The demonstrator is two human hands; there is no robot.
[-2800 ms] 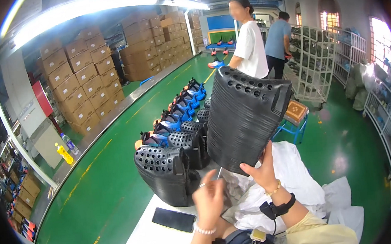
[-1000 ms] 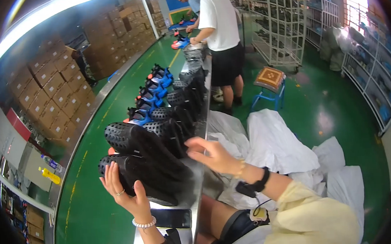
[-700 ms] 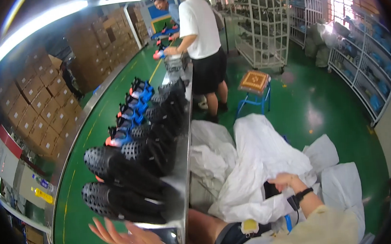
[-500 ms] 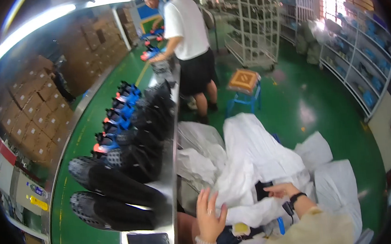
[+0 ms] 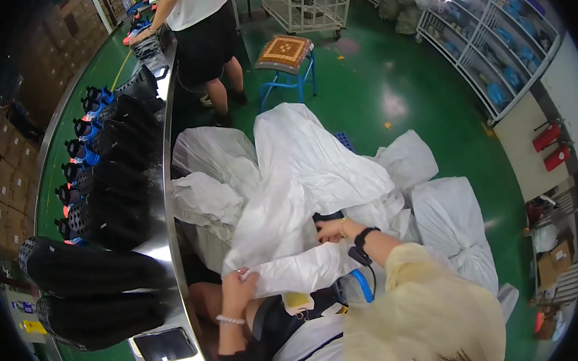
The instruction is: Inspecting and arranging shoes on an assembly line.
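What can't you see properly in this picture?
- Head view: inside of the big white bag, hidden by its own folds.
- Right hand: fingertips tucked into the bag opening.
- Left hand: fingers curled on the bag edge, palm hidden.
- Person in the white shirt: upper body cut off by the top edge.
- Blue things on the shelves: too small to tell.

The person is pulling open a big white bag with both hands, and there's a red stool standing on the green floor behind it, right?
Not quite. The stool has a blue frame with a brown patterned cushion, not red; the head view shows it. The rest holds: the left hand and right hand both grip the big white bag, and the stool stands on the green floor.
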